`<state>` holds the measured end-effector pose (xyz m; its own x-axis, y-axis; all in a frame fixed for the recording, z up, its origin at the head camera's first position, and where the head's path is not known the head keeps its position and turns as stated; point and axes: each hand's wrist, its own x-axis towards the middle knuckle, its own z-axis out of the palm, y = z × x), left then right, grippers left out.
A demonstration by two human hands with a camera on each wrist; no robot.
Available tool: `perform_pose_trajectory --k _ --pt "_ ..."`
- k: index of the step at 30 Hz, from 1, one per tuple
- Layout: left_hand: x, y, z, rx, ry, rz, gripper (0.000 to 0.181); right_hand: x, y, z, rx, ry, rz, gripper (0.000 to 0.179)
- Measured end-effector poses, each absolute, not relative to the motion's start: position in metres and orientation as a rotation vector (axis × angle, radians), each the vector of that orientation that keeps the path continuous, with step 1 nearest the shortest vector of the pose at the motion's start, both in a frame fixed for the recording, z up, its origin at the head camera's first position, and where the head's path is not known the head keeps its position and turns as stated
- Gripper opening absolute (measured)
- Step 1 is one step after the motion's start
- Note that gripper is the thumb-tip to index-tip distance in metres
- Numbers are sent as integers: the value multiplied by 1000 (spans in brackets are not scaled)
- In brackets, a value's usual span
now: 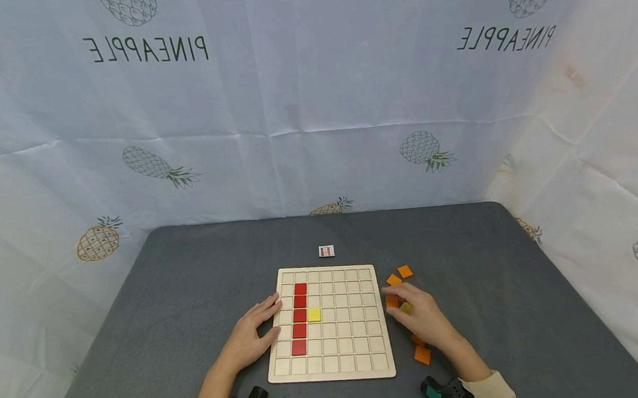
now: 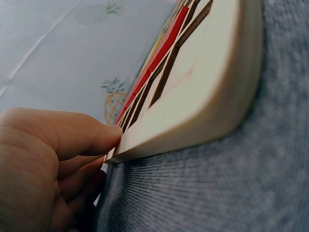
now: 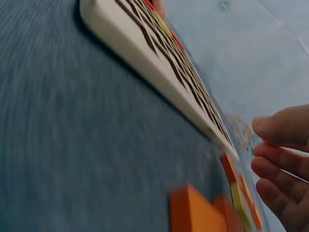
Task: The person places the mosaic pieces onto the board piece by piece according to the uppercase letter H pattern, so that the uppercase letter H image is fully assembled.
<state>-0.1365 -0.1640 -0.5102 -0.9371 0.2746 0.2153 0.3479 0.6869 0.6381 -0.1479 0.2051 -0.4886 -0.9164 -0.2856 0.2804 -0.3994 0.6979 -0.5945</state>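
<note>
A pale wooden grid board [image 1: 361,372] lies on the dark table. Its second column from the left holds a run of red tiles [image 1: 300,301], and one yellow tile [image 1: 314,315] sits just right of the middle one. My left hand [image 1: 246,341] rests at the board's left edge, fingers spread, with the thumb [image 2: 99,135] on the rim. Beside the right edge, my right hand [image 1: 420,311] hovers over loose orange tiles [image 1: 392,302] and a yellow tile [image 1: 406,308]. In the right wrist view its thumb and fingers are bent, with nothing seen between them.
Two orange tiles [image 1: 405,271] lie beyond the right hand, and more orange tiles [image 1: 422,354] lie nearer, partly under the wrist. A small patterned card [image 1: 326,251] lies behind the board. A pineapple-print cloth [image 1: 289,101] hangs behind the table [image 1: 189,265].
</note>
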Motion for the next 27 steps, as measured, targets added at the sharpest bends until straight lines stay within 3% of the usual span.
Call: perform_pose_trajectory --k 10,27 --pt "-137 -165 -510 -512 -2812 -1095 51 -149 246 -501 566 -2724 1067 38" --pt "-137 -164 -511 -530 -2789 -1073 51 -151 254 -502 600 -2827 1116 37"
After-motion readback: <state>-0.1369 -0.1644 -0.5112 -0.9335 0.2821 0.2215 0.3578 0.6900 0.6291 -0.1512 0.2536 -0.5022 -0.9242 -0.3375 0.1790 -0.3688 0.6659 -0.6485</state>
